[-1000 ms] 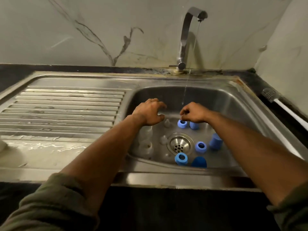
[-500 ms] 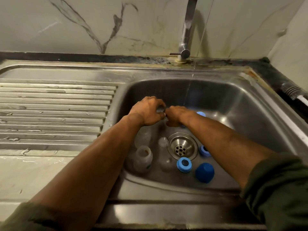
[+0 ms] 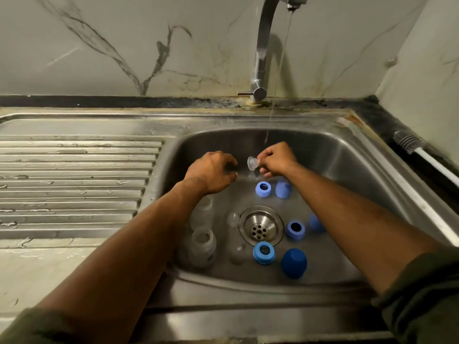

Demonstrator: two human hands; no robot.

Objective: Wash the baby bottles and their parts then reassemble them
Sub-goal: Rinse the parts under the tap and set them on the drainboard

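Clear silicone, a teat (image 3: 252, 163), sits just above frame centre, pinched in your right hand (image 3: 277, 160) under the thin stream from the tap (image 3: 263, 45), presumably so the water rinses it. Its wide base faces frame left, its long axis roughly level, the tip hidden in your fingers. Your left hand (image 3: 211, 171) hangs beside it, fingers curled, apparently holding nothing. Below, the clear bottles (image 3: 202, 240) stand left of the drain (image 3: 260, 225), blue rings (image 3: 263, 252) and caps (image 3: 293, 263) scattered right, seemingly awaiting washing in the steel sink (image 3: 347, 155).
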